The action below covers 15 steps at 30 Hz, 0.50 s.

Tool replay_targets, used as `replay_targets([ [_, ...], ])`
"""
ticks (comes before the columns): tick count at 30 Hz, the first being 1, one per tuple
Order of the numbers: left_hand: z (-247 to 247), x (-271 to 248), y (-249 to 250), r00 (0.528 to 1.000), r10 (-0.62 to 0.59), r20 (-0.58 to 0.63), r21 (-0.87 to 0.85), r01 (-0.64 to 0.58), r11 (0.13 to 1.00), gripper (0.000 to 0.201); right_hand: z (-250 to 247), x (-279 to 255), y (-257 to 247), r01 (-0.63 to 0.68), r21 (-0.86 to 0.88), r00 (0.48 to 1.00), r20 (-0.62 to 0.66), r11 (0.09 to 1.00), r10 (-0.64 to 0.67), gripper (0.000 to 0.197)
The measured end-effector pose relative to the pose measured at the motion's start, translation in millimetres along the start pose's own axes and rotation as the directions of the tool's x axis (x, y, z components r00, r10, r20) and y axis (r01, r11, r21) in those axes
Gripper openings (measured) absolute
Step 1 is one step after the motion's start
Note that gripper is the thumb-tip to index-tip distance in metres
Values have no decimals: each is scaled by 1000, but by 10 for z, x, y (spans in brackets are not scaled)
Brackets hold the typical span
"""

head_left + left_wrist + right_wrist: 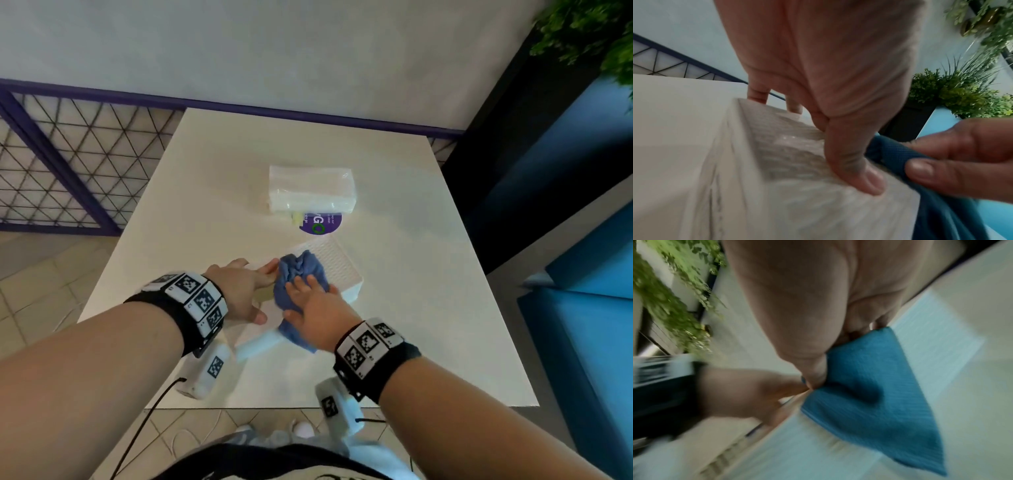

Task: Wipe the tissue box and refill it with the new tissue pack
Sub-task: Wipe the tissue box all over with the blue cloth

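The right wrist view is smeared with motion blur, so the blue cloth [875, 399] and white tissue box [937, 331] lose their edges. In the head view, the cloth and both hands cover much of the box top. The purple sticker [322, 222] lies partly under the tissue pack [310, 188], its lettering unreadable.
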State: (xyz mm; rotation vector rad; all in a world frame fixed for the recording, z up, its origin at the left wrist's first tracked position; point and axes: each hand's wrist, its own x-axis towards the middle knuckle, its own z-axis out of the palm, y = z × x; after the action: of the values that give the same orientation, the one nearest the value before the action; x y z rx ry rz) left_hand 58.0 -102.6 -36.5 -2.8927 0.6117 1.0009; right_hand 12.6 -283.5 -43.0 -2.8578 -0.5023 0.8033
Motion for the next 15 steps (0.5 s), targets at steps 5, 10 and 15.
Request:
replay_targets([
  [5,11,-53,28,1000,14,-1,-5,-15,1000,92,-264,16,665,-220,72,971,-79,973,225,57],
  [10,120,-154,138,924,165,-346,158,-116,981,73,-189,50,678,-142,430,908,-303,892,291,52],
  [15,226,-174,324,941,201,-273,210,-145,967,60,-261,-52,801,-144,702,842,-284,697,459,41],
])
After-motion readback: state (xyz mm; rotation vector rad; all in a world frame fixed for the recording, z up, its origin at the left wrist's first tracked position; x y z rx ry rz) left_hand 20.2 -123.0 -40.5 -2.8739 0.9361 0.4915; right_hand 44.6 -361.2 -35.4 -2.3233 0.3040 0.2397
